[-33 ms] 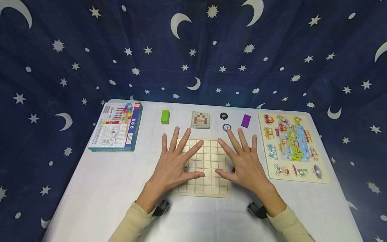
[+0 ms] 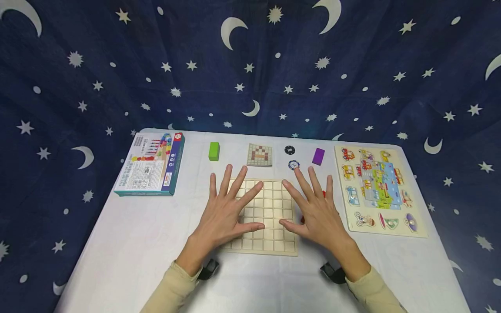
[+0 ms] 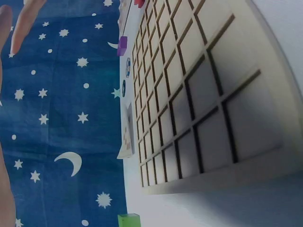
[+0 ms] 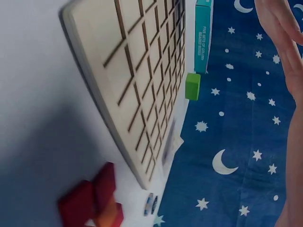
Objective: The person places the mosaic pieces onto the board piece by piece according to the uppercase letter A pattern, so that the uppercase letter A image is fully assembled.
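A pale wooden grid board [image 2: 270, 204] lies flat on the white table [image 2: 129, 243]. My left hand [image 2: 228, 208] is spread flat over the board's left part, fingers straight and holding nothing. Over the board's right edge my right hand [image 2: 315, 208] is spread the same way. Whether the palms touch the wood I cannot tell. Red blocks [image 4: 94, 196] lie beside the board's right edge, mostly hidden under the right hand in the head view. The left wrist view shows the board [image 3: 199, 109] close up; the right wrist view shows it [image 4: 137, 75] too.
Behind the board lie a green block [image 2: 213, 151], a pattern card [image 2: 259, 154], a black chip [image 2: 289, 150], a blue chip [image 2: 293, 164] and a purple block [image 2: 318, 156]. A toy box [image 2: 150, 164] lies far left, a vehicle peg puzzle [image 2: 377, 191] far right. Starry blue cloth surrounds the table.
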Demonstrator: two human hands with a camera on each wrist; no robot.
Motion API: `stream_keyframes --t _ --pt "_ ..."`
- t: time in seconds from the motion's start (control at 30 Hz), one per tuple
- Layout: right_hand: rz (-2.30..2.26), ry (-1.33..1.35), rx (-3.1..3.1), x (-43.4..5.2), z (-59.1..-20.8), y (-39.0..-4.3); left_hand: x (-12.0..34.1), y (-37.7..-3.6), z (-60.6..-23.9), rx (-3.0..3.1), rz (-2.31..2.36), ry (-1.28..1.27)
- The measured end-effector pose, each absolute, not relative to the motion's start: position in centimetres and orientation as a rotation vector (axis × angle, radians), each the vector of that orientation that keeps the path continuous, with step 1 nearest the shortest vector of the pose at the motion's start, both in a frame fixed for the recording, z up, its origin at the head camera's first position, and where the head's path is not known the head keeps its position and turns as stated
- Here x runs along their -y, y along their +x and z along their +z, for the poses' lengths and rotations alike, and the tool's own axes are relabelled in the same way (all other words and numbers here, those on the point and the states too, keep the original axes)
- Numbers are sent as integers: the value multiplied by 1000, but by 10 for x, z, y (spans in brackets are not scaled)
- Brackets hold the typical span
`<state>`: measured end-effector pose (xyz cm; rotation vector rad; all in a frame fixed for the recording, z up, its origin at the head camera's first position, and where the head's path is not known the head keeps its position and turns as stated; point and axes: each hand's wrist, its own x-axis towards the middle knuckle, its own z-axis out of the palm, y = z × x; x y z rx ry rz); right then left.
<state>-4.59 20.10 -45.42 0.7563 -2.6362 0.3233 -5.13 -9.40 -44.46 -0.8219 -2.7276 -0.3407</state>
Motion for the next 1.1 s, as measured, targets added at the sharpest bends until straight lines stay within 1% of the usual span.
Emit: stream_keyframes --t 0.17,0.33,0.5,0.67,0.83,1.1 --pt "444 694 2711 -211 -461 -46 103 -52 -451 2743 -433 -829" --pt "591 495 2795 -239 -468 -53 124 -52 -465 2822 -596 -804" --pt "588 340 2886 -271 -475 -64 148 -49 -481 2918 -680 -759" --pt "532 404 3035 -292 -482 -76 163 -46 -494 2958 -688 -743" --pt "481 498 3142 -301 -484 -82 169 -46 -505 2983 -685 -776" --pt "392 494 3180 -308 -481 -86 172 -45 -508 3048 -693 -789"
